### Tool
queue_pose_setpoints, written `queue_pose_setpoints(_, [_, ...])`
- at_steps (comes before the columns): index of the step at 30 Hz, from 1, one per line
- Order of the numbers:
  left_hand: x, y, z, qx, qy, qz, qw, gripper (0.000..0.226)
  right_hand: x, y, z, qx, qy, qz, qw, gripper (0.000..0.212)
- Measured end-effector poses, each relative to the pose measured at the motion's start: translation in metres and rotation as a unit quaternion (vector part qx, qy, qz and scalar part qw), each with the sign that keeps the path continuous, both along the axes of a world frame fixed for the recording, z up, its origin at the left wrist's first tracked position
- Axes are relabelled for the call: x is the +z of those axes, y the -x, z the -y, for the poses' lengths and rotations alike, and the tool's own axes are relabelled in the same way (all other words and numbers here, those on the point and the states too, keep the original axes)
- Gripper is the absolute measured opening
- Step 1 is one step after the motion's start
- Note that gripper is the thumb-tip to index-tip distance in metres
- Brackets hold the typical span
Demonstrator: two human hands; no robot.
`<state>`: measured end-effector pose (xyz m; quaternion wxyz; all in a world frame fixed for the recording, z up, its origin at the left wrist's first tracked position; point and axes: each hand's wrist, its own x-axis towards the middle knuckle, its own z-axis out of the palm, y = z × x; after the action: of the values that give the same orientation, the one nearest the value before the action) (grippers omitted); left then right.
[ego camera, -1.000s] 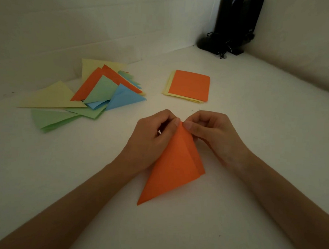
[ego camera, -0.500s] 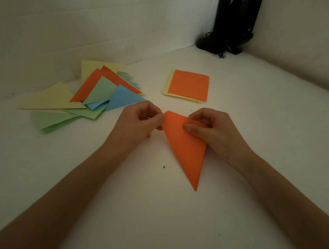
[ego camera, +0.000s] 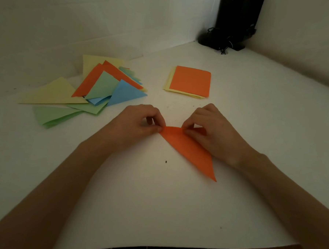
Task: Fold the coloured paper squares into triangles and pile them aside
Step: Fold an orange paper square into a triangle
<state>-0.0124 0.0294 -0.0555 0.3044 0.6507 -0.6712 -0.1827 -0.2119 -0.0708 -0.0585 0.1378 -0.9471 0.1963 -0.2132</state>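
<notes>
White table [ego camera: 155,209] in a walled corner. Orange folded triangle [ego camera: 189,150] is laid flat at centre, its left corner pinched by left hand [ego camera: 139,123], its top edge pinched by right hand [ego camera: 212,132], fingers curled. Pile of folded triangles [ego camera: 97,86] is seen back left; stack of unfolded squares [ego camera: 190,81], orange on top, behind the hands.

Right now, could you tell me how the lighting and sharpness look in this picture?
Head view: dim light, no glare on the white table; head view: only soft shadows under the left hand and right hand; head view: the orange paper and triangle pile are sharp, colours readable; head view: wide-angle stretch toward the lower corners.
</notes>
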Motion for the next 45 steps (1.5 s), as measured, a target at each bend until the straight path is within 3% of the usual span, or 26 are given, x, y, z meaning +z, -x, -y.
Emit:
queue_pose_setpoints(5, [-0.005, -0.009, 0.000, -0.068, 0.049, 0.081, 0.993, 0.008, 0.002, 0.003, 0.002, 0.071, 0.120, -0.048, 0.989, 0.022])
queue_pose_setpoints(10, [-0.003, -0.010, 0.000, -0.096, 0.068, 0.134, 0.984, 0.012, 0.010, 0.013, -0.002, 0.116, 0.206, -0.126, 0.963, 0.030])
queue_pose_setpoints(14, [-0.001, -0.012, -0.005, -0.117, 0.088, 0.175, 0.974, 0.020, 0.013, 0.020, -0.007, 0.132, 0.214, -0.160, 0.954, 0.041])
queue_pose_setpoints(18, [0.000, -0.004, -0.020, -0.090, 0.165, 0.309, 0.932, 0.019, 0.012, 0.022, -0.008, 0.127, 0.199, -0.184, 0.954, 0.048])
queue_pose_setpoints(21, [-0.002, 0.011, -0.032, -0.036, 0.178, 0.386, 0.904, 0.040, 0.015, 0.022, -0.009, 0.125, 0.161, -0.190, 0.960, 0.056])
queue_pose_setpoints(25, [-0.005, 0.029, -0.034, 0.016, 0.172, 0.400, 0.900, 0.040, 0.019, 0.010, -0.018, 0.079, 0.114, -0.132, 0.981, 0.055])
queue_pose_setpoints(35, [-0.015, 0.042, -0.042, 0.089, 0.130, 0.383, 0.910, 0.049, 0.001, 0.023, -0.031, -0.070, 0.228, -0.101, 0.966, 0.052])
queue_pose_setpoints(40, [-0.019, 0.039, -0.044, 0.099, 0.147, 0.349, 0.920, 0.045, 0.001, 0.040, -0.030, -0.118, 0.199, -0.074, 0.970, 0.053])
queue_pose_setpoints(45, [-0.020, 0.038, -0.048, 0.104, 0.149, 0.361, 0.915, 0.039, 0.008, 0.027, -0.027, -0.104, 0.130, -0.014, 0.986, 0.036])
